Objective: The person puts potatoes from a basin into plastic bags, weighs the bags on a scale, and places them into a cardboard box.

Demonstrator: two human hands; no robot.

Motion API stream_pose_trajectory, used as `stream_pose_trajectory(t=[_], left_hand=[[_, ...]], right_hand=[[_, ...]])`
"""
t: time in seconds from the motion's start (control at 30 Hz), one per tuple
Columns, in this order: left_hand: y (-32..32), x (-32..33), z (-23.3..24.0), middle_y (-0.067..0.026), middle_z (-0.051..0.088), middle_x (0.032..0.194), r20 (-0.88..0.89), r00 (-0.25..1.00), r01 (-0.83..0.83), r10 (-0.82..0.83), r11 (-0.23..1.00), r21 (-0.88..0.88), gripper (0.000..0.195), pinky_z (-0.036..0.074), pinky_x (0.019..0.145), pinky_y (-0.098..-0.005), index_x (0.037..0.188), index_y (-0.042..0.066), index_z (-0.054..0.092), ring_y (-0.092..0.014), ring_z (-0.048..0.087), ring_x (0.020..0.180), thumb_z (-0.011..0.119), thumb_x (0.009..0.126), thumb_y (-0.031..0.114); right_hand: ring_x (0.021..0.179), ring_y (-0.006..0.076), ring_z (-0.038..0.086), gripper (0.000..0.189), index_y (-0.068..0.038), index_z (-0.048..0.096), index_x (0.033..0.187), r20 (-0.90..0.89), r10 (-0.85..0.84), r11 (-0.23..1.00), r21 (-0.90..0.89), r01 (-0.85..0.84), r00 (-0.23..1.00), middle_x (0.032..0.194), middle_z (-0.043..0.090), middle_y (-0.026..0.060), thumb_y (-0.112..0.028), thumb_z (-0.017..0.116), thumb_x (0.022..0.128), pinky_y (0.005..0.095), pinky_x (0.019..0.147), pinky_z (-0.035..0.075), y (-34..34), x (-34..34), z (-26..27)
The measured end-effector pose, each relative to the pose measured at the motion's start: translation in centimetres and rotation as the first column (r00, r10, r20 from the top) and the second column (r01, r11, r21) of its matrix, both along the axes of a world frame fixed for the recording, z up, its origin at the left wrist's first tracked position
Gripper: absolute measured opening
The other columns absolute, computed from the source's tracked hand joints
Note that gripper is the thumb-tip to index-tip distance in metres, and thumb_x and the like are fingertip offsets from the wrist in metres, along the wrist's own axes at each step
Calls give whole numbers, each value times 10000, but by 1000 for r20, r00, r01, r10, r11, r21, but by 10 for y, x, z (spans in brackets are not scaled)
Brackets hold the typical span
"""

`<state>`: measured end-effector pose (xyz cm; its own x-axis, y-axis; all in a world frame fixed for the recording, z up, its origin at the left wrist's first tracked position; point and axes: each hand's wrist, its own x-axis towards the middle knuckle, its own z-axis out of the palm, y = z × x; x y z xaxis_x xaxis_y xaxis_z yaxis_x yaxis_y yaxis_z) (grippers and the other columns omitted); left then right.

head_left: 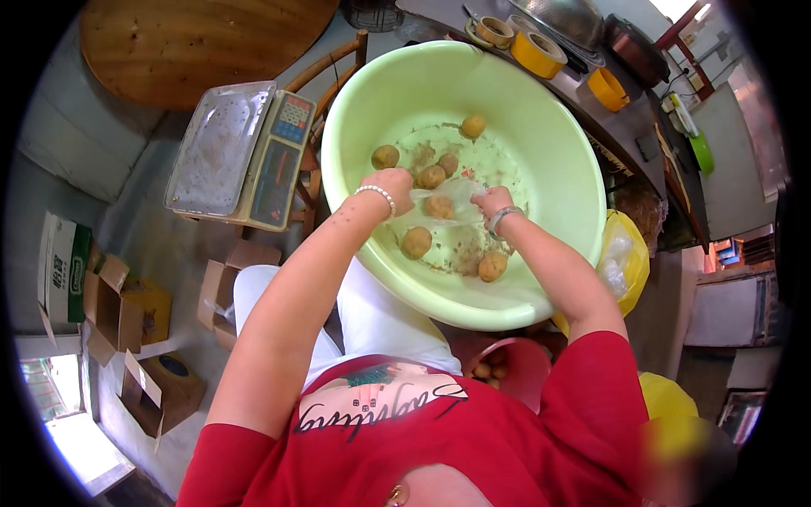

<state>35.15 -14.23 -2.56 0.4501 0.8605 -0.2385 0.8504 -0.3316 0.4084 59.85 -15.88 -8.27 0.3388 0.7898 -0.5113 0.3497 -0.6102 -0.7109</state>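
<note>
A thin clear plastic bag (461,198) is stretched between my two hands, over the inside of a large light-green plastic basin (551,133). My left hand (394,187), with a beaded bracelet at the wrist, grips the bag's left side. On the other side, my right hand (494,204), below which a bangle circles the wrist, pinches the bag's edge. One potato (438,206) shows at the bag; whether it lies inside or beneath I cannot tell. Several more potatoes rest on the dirt-smeared basin floor, among them one near the front (492,266) and one farther back (472,126).
Left of the basin stands a digital weighing scale (218,149) with a metal tray. Cardboard boxes (114,304) sit on the floor at left. A pink bucket (529,367) holds potatoes below the basin. Tape rolls (537,54) lie on the counter; a yellow bag (624,266) is at right.
</note>
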Motion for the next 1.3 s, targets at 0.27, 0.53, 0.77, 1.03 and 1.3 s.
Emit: stream_pose_trajectory(t=[0.27, 0.53, 0.77, 1.03, 1.3], left_hand=[[0, 0, 3, -193, 623, 830, 194, 976, -107, 98, 993, 41, 237, 475, 724, -411, 785, 40, 647, -348, 592, 793, 554, 737, 252], [-2, -15, 52, -184, 607, 706, 397, 901, -210, 176, 977, 43, 278, 468, 645, -367, 795, 9, 622, -308, 593, 669, 569, 764, 280], [-5, -74, 125, -91, 586, 634, 657, 736, -318, 163, 940, 123, 268, 441, 581, -290, 802, -40, 617, -127, 524, 589, 593, 772, 225], [-11, -201, 191, -10, 566, 666, 813, 516, -450, 269, 893, -10, 220, 420, 543, -260, 847, -30, 639, -106, 501, 590, 598, 780, 175], [22, -326, 139, 24, 498, 609, 700, 503, -689, 506, 724, -28, 152, 318, 445, -217, 788, 11, 616, -54, 404, 501, 606, 810, 161]], right_hand=[[404, 117, 348, 127, -53, 547, 698, -203, -37, 999, -5, 37, 979, 519, 423, -3, -98, 657, 743, 287, 378, 264, -5, -9, 45], [346, 75, 253, 94, -79, 570, 725, -364, 93, 995, 15, -94, 927, 469, 355, -44, -131, 614, 790, 245, 332, 196, 0, -13, 109], [344, 27, 272, 115, -49, 616, 849, -404, 327, 943, 205, -264, 855, 487, 370, -74, -154, 572, 837, 193, 318, 181, 6, -57, 196], [370, 47, 290, 130, -24, 616, 874, -345, 582, 806, 367, -465, 736, 507, 383, -54, -144, 578, 843, 219, 346, 205, 65, -182, 257], [416, 79, 314, 108, -29, 610, 870, -349, 536, 841, 299, -451, 768, 529, 387, -28, -127, 603, 825, 252, 367, 229, 114, -331, 203]])
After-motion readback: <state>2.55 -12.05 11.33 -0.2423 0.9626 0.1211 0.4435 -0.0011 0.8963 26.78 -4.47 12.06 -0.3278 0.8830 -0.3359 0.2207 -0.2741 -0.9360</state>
